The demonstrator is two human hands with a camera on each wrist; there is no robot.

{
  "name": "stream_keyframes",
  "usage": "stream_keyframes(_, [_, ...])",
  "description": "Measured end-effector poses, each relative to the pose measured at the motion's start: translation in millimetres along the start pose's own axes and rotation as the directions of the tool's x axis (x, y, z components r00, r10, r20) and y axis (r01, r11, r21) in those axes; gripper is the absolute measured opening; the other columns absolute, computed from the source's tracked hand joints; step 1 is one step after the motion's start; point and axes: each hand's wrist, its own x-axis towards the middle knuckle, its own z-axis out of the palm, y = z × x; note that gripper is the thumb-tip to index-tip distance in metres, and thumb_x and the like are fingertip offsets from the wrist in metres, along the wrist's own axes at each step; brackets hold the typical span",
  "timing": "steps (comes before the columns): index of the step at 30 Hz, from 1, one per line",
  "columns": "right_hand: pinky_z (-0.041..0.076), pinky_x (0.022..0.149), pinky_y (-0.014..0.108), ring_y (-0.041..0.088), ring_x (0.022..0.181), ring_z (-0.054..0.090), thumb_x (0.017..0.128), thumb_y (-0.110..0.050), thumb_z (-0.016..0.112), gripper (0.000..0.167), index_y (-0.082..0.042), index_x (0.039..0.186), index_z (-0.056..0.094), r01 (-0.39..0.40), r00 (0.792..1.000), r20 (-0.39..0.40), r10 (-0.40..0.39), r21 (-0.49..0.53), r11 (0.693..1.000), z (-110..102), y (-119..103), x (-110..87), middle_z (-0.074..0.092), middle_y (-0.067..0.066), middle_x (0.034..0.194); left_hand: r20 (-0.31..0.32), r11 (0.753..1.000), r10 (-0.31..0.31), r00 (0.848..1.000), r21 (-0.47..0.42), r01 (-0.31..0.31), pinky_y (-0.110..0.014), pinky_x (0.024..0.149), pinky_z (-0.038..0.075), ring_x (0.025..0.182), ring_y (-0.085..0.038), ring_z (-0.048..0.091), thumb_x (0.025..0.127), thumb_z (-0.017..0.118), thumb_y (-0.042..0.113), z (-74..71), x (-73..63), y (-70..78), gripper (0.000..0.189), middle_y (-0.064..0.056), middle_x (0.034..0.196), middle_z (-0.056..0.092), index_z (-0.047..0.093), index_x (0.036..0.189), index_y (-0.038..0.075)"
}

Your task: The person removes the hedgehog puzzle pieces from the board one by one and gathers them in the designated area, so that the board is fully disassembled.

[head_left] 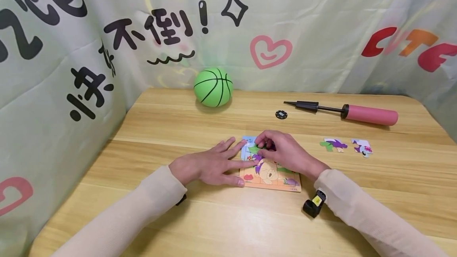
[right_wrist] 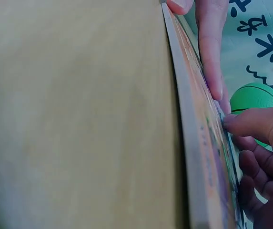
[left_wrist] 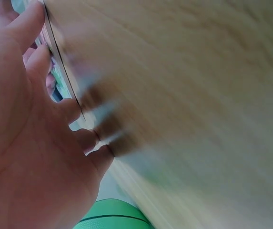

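Note:
A jigsaw puzzle board (head_left: 272,188) with a cartoon animal picture lies on the table. My left hand (head_left: 217,165) rests on its left side with straight, spread fingers, seen from the palm side in the left wrist view. Over the board's upper part, my right hand (head_left: 285,152) has curled fingers, and its thumb and fingertips pinch at a green puzzle piece (head_left: 254,150). The piece's edges are mostly hidden by the fingers. Two loose puzzle pieces, one purple and green (head_left: 333,144), the other purple and white (head_left: 362,147), lie to the right.
A green ball (head_left: 213,87) stands at the back of the table (head_left: 160,122). A black chip (head_left: 281,114) and a pink hand pump (head_left: 371,115) lie behind the puzzle. A printed cloth (head_left: 321,31) hangs behind and at the left.

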Motion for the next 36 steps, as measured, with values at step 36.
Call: stream_keyframes(36, [0.049,0.076,0.02,0.01,0.09,0.063,0.101,-0.021,0.082,0.019,-0.014,0.118,0.076,-0.178,0.976,-0.164,0.143,-0.221,0.959,-89,69,-68.3,0.078,0.0,0.105,0.006,1.0,0.003,1.0,-0.017,-0.003,-0.054,0.139,-0.004,0.17,-0.037,-0.017,0.11,0.048,0.066,-1.0,0.1,0.9,0.067,-0.003,0.184,-0.019,0.024,0.171,0.051])
